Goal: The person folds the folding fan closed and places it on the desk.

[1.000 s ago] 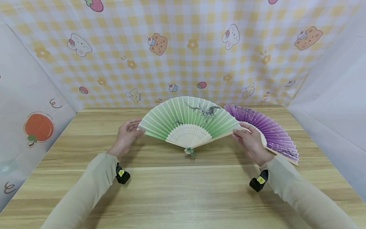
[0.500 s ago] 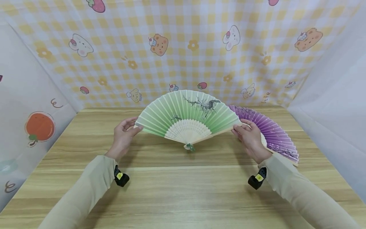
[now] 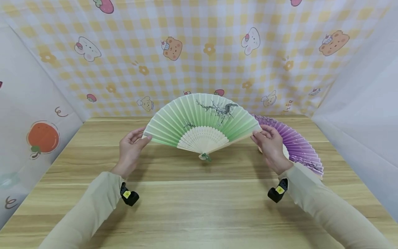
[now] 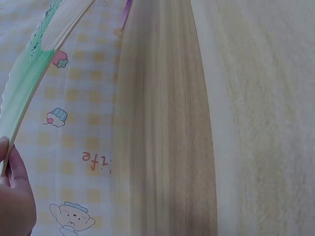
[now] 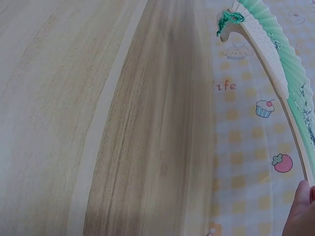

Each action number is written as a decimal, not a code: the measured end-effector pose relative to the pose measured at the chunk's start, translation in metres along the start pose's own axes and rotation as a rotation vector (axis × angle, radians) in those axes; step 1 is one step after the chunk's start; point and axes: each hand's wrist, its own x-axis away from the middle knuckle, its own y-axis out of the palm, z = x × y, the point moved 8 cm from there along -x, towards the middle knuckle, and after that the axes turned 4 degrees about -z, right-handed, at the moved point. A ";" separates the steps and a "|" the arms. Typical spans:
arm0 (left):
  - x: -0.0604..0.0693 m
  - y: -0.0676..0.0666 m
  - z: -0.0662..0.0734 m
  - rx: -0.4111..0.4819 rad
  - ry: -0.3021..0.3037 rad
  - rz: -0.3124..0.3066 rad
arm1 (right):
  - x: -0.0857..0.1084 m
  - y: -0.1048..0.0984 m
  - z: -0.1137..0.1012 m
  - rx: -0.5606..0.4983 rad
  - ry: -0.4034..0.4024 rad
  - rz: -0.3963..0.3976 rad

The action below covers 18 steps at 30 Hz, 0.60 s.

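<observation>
A green folding fan (image 3: 202,114) is spread wide, held up above the table with its printed branch design facing me. My left hand (image 3: 130,148) pinches the fan's left end between thumb and fingers. At the opposite end, my right hand (image 3: 271,147) pinches the outer rib the same way. The pale pierced ribs meet at the bottom, where a green tassel (image 3: 206,157) is tied. Both wrist views show the fan's edge-on side, with the left hand (image 4: 15,201) and right hand (image 5: 301,211) on its ends. Behind my right hand lies an open purple fan (image 3: 295,145), partly hidden.
The wooden table (image 3: 199,207) runs back to a yellow checked cloth (image 3: 199,62) hanging behind. White cloth walls (image 3: 37,103) stand at the left and right sides. A small black camera is strapped to each wrist.
Both hands have lifted the green fan slightly and shifted it a little to the left. More of its face is turned toward me. The purple fan stays where it lay.
</observation>
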 end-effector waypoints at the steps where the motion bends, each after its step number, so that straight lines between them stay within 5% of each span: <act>1: 0.001 0.001 0.001 0.002 -0.003 -0.008 | -0.001 0.000 0.000 -0.001 0.000 -0.002; 7: 0.004 -0.001 0.004 0.035 -0.018 -0.001 | -0.001 0.007 -0.006 -0.035 0.036 -0.034; 10: -0.021 -0.019 -0.023 0.086 0.046 -0.011 | 0.000 0.012 -0.011 -0.026 0.019 -0.029; 14: -0.053 -0.042 -0.058 0.165 0.131 -0.047 | 0.042 0.054 -0.055 -0.051 0.100 -0.024; 16: -0.051 -0.041 -0.055 0.193 0.113 -0.051 | 0.064 0.075 -0.078 -0.061 0.148 -0.024; 18: -0.043 -0.035 -0.045 0.192 0.103 -0.061 | 0.064 0.076 -0.079 -0.067 0.145 -0.033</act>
